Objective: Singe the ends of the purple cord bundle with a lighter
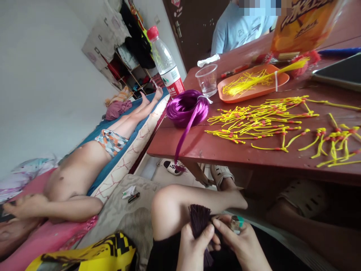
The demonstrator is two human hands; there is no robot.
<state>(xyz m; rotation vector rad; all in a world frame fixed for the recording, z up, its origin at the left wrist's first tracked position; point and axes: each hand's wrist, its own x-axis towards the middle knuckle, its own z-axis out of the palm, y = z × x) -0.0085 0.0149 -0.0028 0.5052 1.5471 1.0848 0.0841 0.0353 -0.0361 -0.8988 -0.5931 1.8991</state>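
Observation:
My left hand [197, 241] is wrapped round a bundle of dark purple strands [199, 217], its cut ends fanning upward between thumb and fingers. Close beside it, my right hand [239, 239] is closed, with thumb and forefinger pinched near the bundle. Tucked in that hand is what looks like a lighter [237, 223], with a metal part and a teal end showing. Both hands are low over my lap. Whether the right fingertips also pinch a strand is too small to tell. On the red table lies a coil of shiny purple cord [187, 109], one end hanging over the edge.
The red table [180, 145] carries knotted yellow cords [259, 120], an orange tray [248, 97] of yellow strands, a plastic cup [207, 81], a bottle [166, 62], an orange packet [304, 26] and a phone [341, 73]. One person sits across; another lies on the bed [126, 162].

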